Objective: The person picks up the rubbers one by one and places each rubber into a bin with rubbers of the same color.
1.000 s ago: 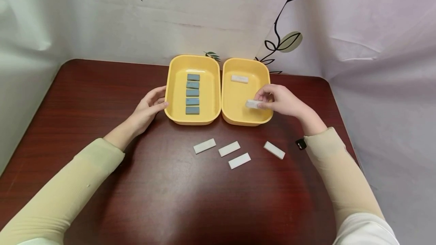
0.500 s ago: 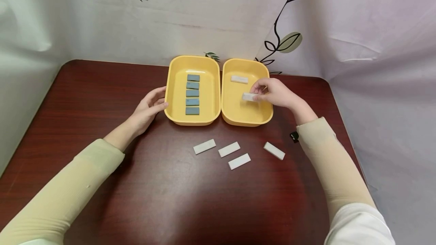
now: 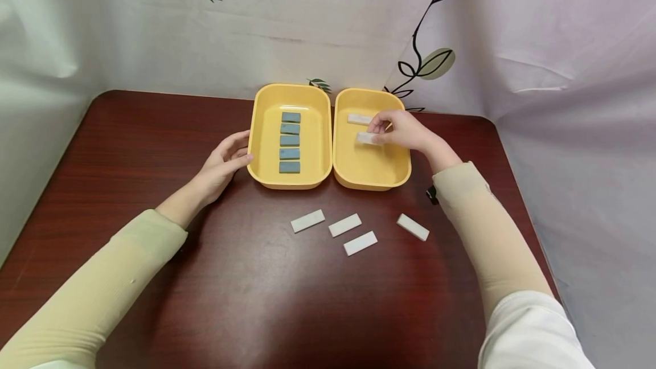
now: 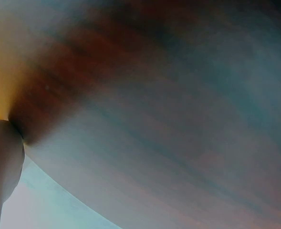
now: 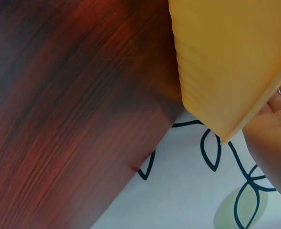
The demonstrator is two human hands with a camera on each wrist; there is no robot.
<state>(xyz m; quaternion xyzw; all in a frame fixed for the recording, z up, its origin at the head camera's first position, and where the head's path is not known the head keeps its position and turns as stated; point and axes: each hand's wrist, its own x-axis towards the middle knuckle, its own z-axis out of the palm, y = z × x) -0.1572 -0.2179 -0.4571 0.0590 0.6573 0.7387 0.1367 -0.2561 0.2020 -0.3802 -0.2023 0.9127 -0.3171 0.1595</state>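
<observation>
My right hand [image 3: 402, 128] pinches a white rectangular block [image 3: 365, 138] between thumb and fingers, over the right yellow tray [image 3: 371, 172]. Another white block [image 3: 359, 119] lies flat near that tray's back, just behind the held one and partly covered by the fingers. My left hand [image 3: 221, 164] holds the left side of the left yellow tray [image 3: 315, 135], thumb at the rim and fingers against the outer wall. Several blue-grey blocks [image 3: 289, 140] lie in a column in this tray. In the right wrist view, the tray wall [image 5: 231, 57] hides the fingertips and block.
In front of the trays, several white blocks [image 3: 360, 242] lie scattered on the dark red wooden table [image 3: 246, 300], one [image 3: 412, 226] apart at the right. The two trays stand side by side, near the back edge. A pale patterned curtain [image 3: 307, 21] hangs behind.
My right hand has moved back and left over the right tray with the white block, closer to the block lying there. The left hand has stayed at its tray.
</observation>
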